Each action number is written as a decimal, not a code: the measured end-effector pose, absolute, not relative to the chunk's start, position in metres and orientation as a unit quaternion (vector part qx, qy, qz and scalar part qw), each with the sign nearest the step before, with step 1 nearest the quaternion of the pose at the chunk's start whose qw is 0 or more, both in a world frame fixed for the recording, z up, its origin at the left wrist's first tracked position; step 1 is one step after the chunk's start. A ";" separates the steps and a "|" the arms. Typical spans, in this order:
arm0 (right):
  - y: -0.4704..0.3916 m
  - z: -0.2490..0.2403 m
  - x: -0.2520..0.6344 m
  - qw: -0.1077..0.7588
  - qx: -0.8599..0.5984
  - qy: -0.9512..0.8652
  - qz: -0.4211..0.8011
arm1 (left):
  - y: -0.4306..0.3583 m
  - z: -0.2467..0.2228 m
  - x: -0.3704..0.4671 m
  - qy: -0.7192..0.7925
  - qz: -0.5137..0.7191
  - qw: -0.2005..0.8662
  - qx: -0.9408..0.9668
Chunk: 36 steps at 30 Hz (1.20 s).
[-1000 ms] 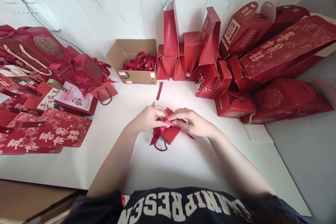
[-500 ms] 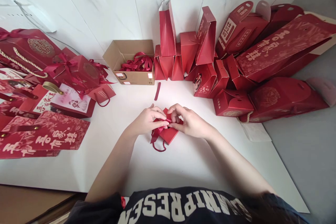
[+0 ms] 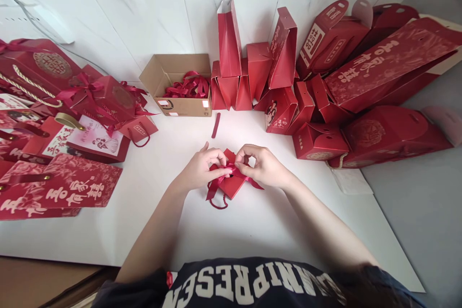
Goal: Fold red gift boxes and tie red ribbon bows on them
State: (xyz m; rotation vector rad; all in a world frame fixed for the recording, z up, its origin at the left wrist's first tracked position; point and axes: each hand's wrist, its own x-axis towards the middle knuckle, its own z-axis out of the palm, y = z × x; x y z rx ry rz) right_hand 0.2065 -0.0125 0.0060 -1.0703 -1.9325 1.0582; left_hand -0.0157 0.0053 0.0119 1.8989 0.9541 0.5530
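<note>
A small red gift bag (image 3: 231,186) with a cord handle lies flat on the white table (image 3: 252,221) in front of me. A red ribbon (image 3: 215,186) runs across its top. My left hand (image 3: 202,168) pinches the ribbon at the bag's left side. My right hand (image 3: 263,166) pinches the ribbon just to the right, fingertips almost touching the left hand's. Loose ribbon ends trail out to the left and right below my hands.
An open cardboard box (image 3: 176,84) holding red ribbons stands at the back. A short red strip (image 3: 215,125) lies before it. Folded red boxes and bags (image 3: 325,86) crowd the back right. Finished red bags with bows (image 3: 65,120) cover the left.
My right hand's fingers have lifted and curled around the ribbon at the bag's top. A ribbon end now shows again at the right of the bag.
</note>
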 end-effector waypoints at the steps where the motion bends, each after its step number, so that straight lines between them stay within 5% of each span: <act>1: -0.012 0.006 0.207 0.346 -0.414 -0.742 0.399 | 0.005 0.012 -0.016 0.388 0.225 0.460 0.766; 22: -0.003 -0.023 0.201 0.339 -0.335 -0.668 0.571 | 0.010 0.005 -0.021 0.361 0.230 0.463 0.776; 36: -0.005 0.000 0.215 0.296 -0.368 -0.720 0.508 | 0.007 0.008 -0.024 0.378 0.224 0.528 0.727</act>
